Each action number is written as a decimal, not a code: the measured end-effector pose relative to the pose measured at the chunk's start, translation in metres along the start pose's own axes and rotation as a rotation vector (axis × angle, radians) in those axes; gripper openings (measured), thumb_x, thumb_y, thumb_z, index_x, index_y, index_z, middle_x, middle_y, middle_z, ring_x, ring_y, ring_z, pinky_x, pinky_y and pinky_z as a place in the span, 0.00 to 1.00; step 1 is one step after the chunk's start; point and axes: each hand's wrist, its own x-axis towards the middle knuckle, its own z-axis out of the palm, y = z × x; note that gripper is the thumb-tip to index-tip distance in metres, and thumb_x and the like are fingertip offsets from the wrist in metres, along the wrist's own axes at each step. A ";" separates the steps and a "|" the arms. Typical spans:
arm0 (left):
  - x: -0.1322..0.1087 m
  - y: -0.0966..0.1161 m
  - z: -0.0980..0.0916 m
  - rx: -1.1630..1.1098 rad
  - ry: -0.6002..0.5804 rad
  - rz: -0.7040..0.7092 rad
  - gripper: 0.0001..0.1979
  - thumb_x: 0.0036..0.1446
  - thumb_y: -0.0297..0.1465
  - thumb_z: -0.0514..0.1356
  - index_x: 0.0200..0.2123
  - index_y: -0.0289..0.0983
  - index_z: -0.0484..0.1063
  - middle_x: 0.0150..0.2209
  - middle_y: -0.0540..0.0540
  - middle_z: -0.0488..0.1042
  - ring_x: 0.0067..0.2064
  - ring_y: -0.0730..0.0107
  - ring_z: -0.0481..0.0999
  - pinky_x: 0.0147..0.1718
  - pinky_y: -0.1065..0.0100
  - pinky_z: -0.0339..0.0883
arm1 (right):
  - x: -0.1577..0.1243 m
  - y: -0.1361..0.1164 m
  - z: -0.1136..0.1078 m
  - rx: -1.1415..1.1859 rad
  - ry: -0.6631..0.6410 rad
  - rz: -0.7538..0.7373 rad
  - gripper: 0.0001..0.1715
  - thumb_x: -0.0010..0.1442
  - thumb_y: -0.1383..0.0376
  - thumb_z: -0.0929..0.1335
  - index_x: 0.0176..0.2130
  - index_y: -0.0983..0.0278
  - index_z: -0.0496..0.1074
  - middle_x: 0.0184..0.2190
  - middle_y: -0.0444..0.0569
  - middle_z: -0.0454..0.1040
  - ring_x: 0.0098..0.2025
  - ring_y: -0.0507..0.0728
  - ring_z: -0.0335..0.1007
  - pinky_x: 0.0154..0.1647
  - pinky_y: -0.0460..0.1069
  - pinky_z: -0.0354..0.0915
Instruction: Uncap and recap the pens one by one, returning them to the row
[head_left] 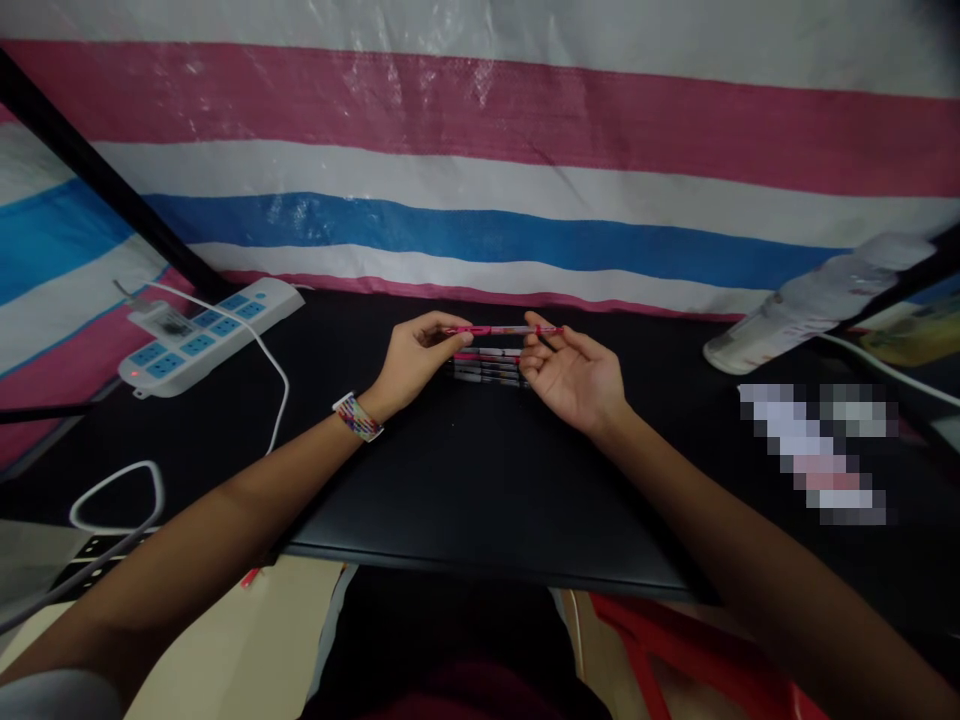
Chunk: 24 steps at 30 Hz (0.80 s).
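Observation:
A slim pink pen point(504, 330) lies level between my two hands, just above the black table point(480, 480). Its left end is pinched between the thumb and fingers of my left hand point(420, 358), which has a colourful woven band on the wrist. The fingers of my right hand point(574, 375), palm turned up, hold the pen's right end. Right below it, several more pens point(486, 368) lie side by side on the table, one of them pink and others clear with dark parts. My right fingers partly hide their right ends.
A white power strip point(214, 335) with blue sockets and a plugged-in adapter stands at the left, its white cable point(281, 385) trailing forward. At the right are a clear bottle point(817, 300) and a blurred-out item point(814, 455). Striped sheeting point(480, 240) hangs behind the table.

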 end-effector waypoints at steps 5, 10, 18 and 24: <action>-0.001 0.001 0.000 0.005 0.011 -0.002 0.14 0.56 0.39 0.78 0.41 0.38 0.86 0.41 0.43 0.87 0.43 0.62 0.85 0.45 0.61 0.80 | -0.001 0.002 0.000 0.066 0.036 0.012 0.11 0.63 0.64 0.70 0.45 0.60 0.81 0.34 0.49 0.77 0.33 0.55 0.70 0.42 0.52 0.77; -0.001 0.000 0.000 0.005 0.003 -0.010 0.15 0.56 0.40 0.78 0.41 0.38 0.85 0.40 0.43 0.87 0.43 0.62 0.85 0.46 0.60 0.80 | -0.001 0.004 0.000 0.003 0.001 -0.045 0.16 0.64 0.59 0.69 0.49 0.59 0.81 0.37 0.51 0.79 0.38 0.59 0.74 0.43 0.56 0.79; -0.001 -0.001 0.000 0.005 0.003 -0.004 0.14 0.57 0.40 0.77 0.41 0.38 0.85 0.40 0.44 0.87 0.43 0.63 0.85 0.46 0.60 0.80 | -0.002 0.002 0.000 -0.009 0.017 -0.023 0.17 0.63 0.57 0.70 0.48 0.60 0.81 0.37 0.52 0.78 0.37 0.58 0.73 0.43 0.55 0.77; -0.002 -0.002 0.001 0.007 -0.007 0.006 0.14 0.58 0.40 0.77 0.42 0.38 0.84 0.40 0.44 0.86 0.42 0.63 0.84 0.45 0.61 0.80 | 0.000 0.004 -0.001 -0.011 0.018 -0.023 0.14 0.61 0.59 0.71 0.46 0.59 0.80 0.35 0.51 0.77 0.35 0.58 0.71 0.41 0.54 0.76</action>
